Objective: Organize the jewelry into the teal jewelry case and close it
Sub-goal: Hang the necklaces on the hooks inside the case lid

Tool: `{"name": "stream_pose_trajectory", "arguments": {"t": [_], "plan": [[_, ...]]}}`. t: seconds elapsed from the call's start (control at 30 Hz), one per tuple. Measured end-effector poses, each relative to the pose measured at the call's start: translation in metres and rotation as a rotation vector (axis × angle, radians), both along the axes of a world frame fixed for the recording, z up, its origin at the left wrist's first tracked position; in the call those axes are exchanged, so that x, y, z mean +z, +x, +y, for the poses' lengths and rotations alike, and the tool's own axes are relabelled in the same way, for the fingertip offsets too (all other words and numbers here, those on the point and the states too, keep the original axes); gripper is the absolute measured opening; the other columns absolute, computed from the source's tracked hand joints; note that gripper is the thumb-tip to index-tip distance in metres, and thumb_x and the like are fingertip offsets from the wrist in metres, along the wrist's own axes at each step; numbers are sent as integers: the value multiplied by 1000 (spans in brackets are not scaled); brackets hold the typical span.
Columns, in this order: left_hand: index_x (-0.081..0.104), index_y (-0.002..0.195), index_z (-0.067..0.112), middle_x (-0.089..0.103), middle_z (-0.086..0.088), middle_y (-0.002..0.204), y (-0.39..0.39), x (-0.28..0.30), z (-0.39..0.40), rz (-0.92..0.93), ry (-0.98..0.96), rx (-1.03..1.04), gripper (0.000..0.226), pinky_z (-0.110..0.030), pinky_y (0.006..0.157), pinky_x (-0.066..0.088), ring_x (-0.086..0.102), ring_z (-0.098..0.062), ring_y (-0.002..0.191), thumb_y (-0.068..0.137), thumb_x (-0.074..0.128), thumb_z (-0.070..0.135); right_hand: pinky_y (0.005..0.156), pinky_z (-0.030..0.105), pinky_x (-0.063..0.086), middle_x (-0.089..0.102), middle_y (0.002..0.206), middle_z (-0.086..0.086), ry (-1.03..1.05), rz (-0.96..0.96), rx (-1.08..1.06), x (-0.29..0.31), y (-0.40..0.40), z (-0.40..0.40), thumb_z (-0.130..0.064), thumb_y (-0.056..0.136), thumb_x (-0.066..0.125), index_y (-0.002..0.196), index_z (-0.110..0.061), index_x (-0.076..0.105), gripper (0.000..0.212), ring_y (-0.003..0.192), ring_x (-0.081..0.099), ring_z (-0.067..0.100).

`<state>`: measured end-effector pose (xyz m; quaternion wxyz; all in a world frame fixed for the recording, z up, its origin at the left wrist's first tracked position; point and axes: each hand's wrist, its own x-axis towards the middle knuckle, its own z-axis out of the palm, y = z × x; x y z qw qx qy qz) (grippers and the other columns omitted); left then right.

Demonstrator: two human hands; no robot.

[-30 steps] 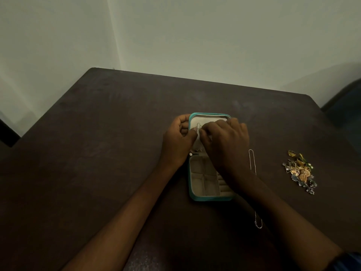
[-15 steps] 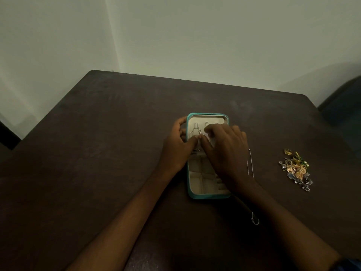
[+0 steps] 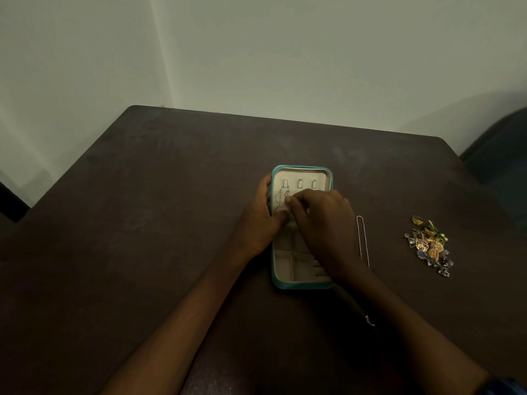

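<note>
teal jewelry case (image 3: 301, 285) open mid-table (image 3: 142, 223), long axis front-to-back, lid at far end. right hand (image 3: 322, 223) fingers pinch thin chain (image 3: 281, 196) at lid; left hand (image 3: 261, 223) curled around case's left edge.

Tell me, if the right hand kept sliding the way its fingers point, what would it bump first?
Probably the left hand: the right hand points left across the open case, fingertips already nearly touching it. Depth is unclear.

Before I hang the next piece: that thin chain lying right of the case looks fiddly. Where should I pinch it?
Pinch the silver chain at its far looped end, coming from above with the right hand. It lies doubled and straight on the table, bend pointing away, so lifting there likely lets both strands hang untangled. Its near end is hidden under the forearm.
</note>
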<state>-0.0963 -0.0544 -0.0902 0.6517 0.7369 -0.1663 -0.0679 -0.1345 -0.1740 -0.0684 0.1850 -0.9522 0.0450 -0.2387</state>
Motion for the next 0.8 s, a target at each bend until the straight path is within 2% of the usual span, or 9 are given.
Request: {"name": "stream_pose_trajectory", "arguments": {"t": [0.1, 0.23, 0.37, 0.47, 0.57, 0.67, 0.8], "plan": [[29, 142, 21, 53, 13, 122, 0, 0, 0, -23, 22, -12, 63, -18, 84, 53, 56, 5, 104, 89, 62, 17, 64, 39, 45, 65, 68, -3, 49, -10, -24, 2, 2, -2, -39, 85, 59, 70, -21, 62, 23, 70, 57, 21], [33, 142, 20, 55, 1, 132, 2, -2, -1, 1, 2, 14, 54, -35, 92, 53, 56, -9, 116, 92, 55, 17, 63, 38, 45, 64, 71, -3, 22, 12, -26, 3, 2, 0, -42, 85, 59, 72, -22, 60, 23, 71, 57, 21], [37, 139, 19, 58, 0, 128, 3, -2, -1, 1, 16, 32, 49, -37, 93, 53, 58, -9, 114, 93, 54, 14, 64, 40, 46, 65, 73, -1, 8, 5, -28, 3, 1, -1, -35, 86, 58, 75, -20, 59, 19, 73, 58, 23], [36, 139, 18, 58, 0, 129, 4, -3, 1, -6, 36, -3, 56, -35, 90, 54, 58, -9, 113, 89, 60, 9, 65, 40, 46, 63, 72, -1, 15, 27, -20, 3, 1, 0, -31, 86, 59, 74, -19, 58, 17, 72, 57, 22], [36, 138, 19, 58, 7, 122, 3, -1, 2, -3, 36, -24, 58, -29, 85, 56, 59, -5, 108, 87, 63, 7, 65, 35, 43, 64, 76, -1, 12, 16, -19, 3, -1, 1, -31, 85, 59, 76, -19, 59, 15, 75, 58, 22], [37, 137, 18, 59, 12, 114, 1, 2, 1, -9, 6, -27, 52, -22, 80, 55, 61, 1, 103, 90, 57, 8, 63, 30, 33, 65, 77, -1, -3, -42, -31, 5, -1, 4, -36, 84, 61, 78, -20, 59, 17, 75, 57, 22], [35, 139, 18, 55, 14, 113, -1, 7, 1, -10, 8, -37, 50, -13, 74, 52, 59, 10, 96, 93, 53, 9, 63, 31, 33, 63, 74, -1, -41, -88, -48, 7, 3, 9, -41, 81, 64, 75, -19, 56, 23, 73, 56, 23]]}}
